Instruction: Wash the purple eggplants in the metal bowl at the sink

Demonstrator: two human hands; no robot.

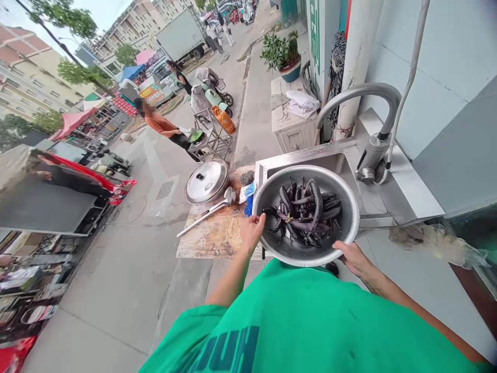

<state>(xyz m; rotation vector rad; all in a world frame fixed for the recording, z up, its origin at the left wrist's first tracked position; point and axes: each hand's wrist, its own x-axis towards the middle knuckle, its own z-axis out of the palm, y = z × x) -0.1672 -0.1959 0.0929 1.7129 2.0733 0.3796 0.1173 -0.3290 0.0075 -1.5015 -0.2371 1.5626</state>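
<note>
We held a big metal bowl (pixel 272 199) with both hands, right over the front of the steel sink (pixel 341 155). Our left hand (pixel 251 230) gripped the bowl's left rim, with the fingers (pixel 259 220) curled over the edge and the thumb on the outside. Our right hand (pixel 351 256) held the near right rim, with the fingers tucked under the bowl where we could not see them and the thumb along the top. Inside the bowl lay a pile of long, thin, dark purple eggplants (pixel 306 212), and they looked wet and shiny. The tap (pixel 359 93) curved above the sink, well behind the bowl. To the left of the bowl was a wooden bench (pixel 213 233). On it sat a round metal lid (pixel 206 181) with a knob, and a metal ladle (pixel 209 210) lay just beside the lid. A blue and white cloth (pixel 247 194) was tucked between the bench and the bowl. Farther off on the street, a person in an orange shirt (pixel 159 124) bent over a small cart (pixel 212 137).
</note>
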